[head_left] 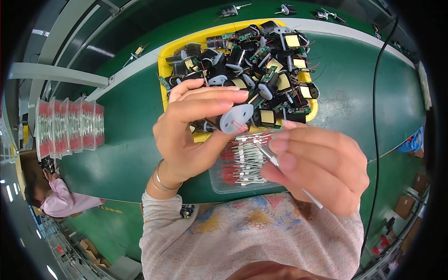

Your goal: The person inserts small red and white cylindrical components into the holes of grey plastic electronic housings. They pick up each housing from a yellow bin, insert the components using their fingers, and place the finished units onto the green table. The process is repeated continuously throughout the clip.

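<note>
Best hold steady the grey cap (237,118) gripped in the left fingers (198,107) near the yellow bin (314,107), guiding the silver tool (267,154) pinched in the right fingers (317,136) without tugging the red wire (240,126)

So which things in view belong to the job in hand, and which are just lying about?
Likely the job:
- left hand holding a grey-capped part
- right hand holding a slim metal tool
- yellow bin of similar parts
- clear tray of red-and-white leads

Seemingly just about:
- black cable
- cardboard box
</note>
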The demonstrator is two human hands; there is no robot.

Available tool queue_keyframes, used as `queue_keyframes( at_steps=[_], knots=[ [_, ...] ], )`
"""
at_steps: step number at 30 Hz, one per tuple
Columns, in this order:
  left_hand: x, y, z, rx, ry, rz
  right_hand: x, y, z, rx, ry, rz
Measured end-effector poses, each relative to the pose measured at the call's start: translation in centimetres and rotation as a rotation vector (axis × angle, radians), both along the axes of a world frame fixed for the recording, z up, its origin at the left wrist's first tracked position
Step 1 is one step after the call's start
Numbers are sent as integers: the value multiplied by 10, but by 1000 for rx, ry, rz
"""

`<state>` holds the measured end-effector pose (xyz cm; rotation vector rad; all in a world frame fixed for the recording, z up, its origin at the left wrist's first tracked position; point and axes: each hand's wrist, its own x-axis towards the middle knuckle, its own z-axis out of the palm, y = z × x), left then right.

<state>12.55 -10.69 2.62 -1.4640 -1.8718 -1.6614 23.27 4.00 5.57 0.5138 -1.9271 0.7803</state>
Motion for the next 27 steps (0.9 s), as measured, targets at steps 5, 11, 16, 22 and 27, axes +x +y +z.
queue_keyframes(
  at_steps=[5,11,16,22,27],
  knots=[
    [0,0,1,-10,9,2,-3,2,-3,7,36,-14],
    [0,-1,2,-10,16,3,-4,5,-1,20,30,25],
    [0,-1,1,-7,19,-1,-1,6,-2,3,-2,57],
    [2,-3,1,-23,9,6,-5,8,-5,-25,11,82],
    [1,-1,3,-18,2,-14,-3,14,1,-82,-72,133]
  ],
)
